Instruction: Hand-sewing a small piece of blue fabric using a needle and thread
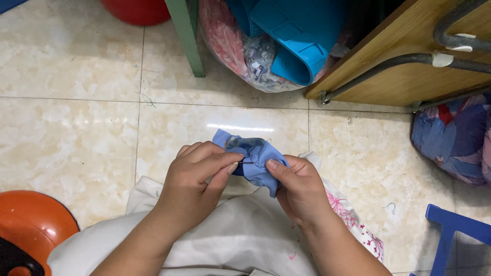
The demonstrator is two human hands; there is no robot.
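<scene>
Centre of frame, just below mid-height: small bunched piece of blue fabric (254,160) pinched between both hands over the tiled floor (76,128). Left hand (197,176), grip closed w/ thumb and forefinger tips pressed on a thin needle (247,163) (barely visible, dark sliver) at the cloth's left edge. Right hand (299,186), grip closed too, thumb on top of the fabric's right side, other fingers tucked under and hidden. White garment (240,235) w/ pink floral print spread beneath the forearms, lower centre. Orange rounded object (30,225) at lower left corner; red rounded one (135,10) at top left. Green leg (185,36) upright at top centre, beside a clear bag (240,51) of scraps w/ blue plastic items (294,36) resting on it. Wooden board w/ metal tubing (409,61) at upper right; bundle of blue-red cloth (455,138) at right edge; blue stool corner (455,230) lower right.
</scene>
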